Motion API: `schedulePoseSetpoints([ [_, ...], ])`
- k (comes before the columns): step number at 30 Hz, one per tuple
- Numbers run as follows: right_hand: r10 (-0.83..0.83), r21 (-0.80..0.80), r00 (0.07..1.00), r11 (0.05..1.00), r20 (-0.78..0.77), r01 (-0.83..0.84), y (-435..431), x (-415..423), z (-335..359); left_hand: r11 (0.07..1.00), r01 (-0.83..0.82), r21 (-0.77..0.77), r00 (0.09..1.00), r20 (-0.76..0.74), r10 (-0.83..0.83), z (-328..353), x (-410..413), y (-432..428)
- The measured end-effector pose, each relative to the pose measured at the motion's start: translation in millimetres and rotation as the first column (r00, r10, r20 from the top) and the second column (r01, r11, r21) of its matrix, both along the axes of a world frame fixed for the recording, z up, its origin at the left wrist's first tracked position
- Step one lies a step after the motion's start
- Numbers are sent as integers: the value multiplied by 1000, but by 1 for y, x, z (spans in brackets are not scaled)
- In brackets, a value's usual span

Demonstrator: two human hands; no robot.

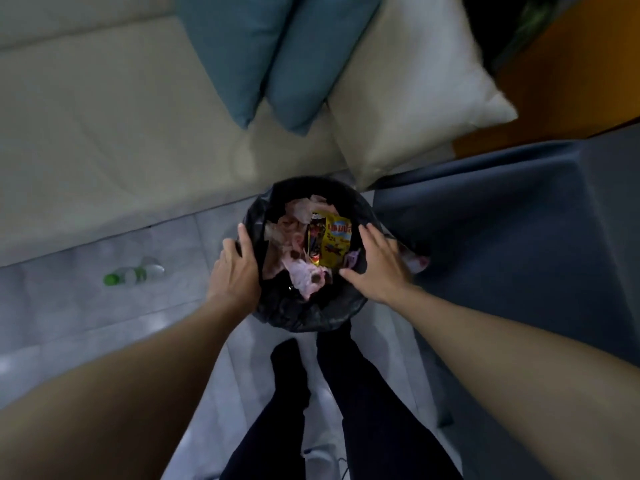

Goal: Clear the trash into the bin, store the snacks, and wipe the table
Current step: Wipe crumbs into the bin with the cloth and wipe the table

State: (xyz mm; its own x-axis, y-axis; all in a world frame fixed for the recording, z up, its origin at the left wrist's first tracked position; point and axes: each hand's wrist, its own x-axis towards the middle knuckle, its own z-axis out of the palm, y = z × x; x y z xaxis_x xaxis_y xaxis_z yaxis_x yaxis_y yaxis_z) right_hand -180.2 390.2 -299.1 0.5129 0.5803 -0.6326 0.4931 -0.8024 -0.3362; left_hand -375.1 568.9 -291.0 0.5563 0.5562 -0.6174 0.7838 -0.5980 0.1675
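- Head view, looking straight down: pale cream sofa [104, 133] fills the upper left, seat edge running down to the floor
- Table [519, 220] under a dark blue-grey cloth takes the right side; its near corner sits just beside the bin
- Grey tiled floor [86, 323] shows at lower left and between sofa and table
- White pillow [408, 91] leans at the sofa's right end; two teal cushions [242, 46] stand side by side next to it, touching
- Legs [363, 393] in dark trousers are at bottom centre, feet right against the bin's near side
- Bin [304, 313], round, lined with a black bag, stands on the floor at frame centre, between sofa front and table corner
- Left hand [235, 268] is at the bin's left rim: thumb lies along the bag's edge, fingers curl over the outside, gripping the rim
- Right hand [377, 261] is spread flat, palm down, fingers straight and apart, over the bin's right rim; holds nothing; contact with the bag cannot be confirmed
- Inside the bin: crumpled pinkish tissues [298, 233] on the left and a yellow snack wrapper [334, 244] on the right, touching each other
- Clear plastic bottle [135, 273] with green cap lies on its side on the floor, well left of the bin, near the sofa base
- Small crumpled tissue [417, 263] shows just beyond the right hand, at the table corner; blurred
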Motion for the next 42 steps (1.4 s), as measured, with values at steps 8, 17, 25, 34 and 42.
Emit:
schedulePoseSetpoints([
  [8,65,29,997,998,-51,-64,42,2,-115,989,-147,-34,989,-23,147,-123,-9,29],
  [17,107,63,989,993,-98,-101,78,4,-203,958,-271,-93,963,-23,270,-211,-15,57],
  [25,91,21,969,996,-229,-88,85,9,-215,951,-251,-179,967,-87,239,-208,-2,72],
  [34,77,51,995,996,-69,-74,97,14,-108,998,48,-33,999,1,-48,-106,34,76],
  [42,54,55,993,997,102,-60,77,14,47,958,245,151,962,84,-259,49,57,75],
])
